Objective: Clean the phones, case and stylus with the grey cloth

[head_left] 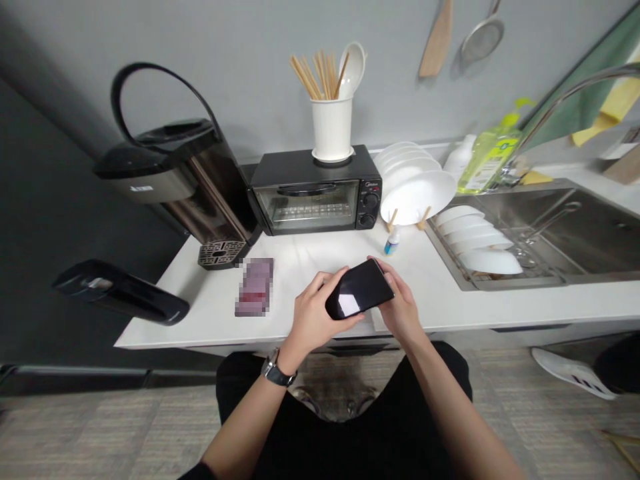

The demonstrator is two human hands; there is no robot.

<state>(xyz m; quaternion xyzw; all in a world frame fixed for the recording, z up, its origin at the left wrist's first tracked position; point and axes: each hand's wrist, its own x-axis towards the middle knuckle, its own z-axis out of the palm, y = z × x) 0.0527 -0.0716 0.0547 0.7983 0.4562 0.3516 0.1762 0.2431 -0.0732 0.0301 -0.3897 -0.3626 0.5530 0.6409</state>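
Note:
A black smartphone [363,288] with a dark, glossy screen is held between both hands above the front of the white counter [290,253]. My left hand [317,310], with a dark-strapped watch on the wrist, grips its left end, thumb along the upper edge. My right hand [400,300] is closed around its right end; some of those fingers are hidden behind the phone. To the left of my hands lies a pixelated purple flat item [255,287], its kind unclear. Beyond the phone, a small white and blue bottle [393,241] stands on the counter.
Behind are a black toaster oven [315,193] bearing a white chopstick holder [333,127], and racked white plates [419,193]. A large drink dispenser [195,187] and black flask [123,293] stand left. At right is a sink [590,233] with bowls [480,237]; someone's shoe [573,373] shows below.

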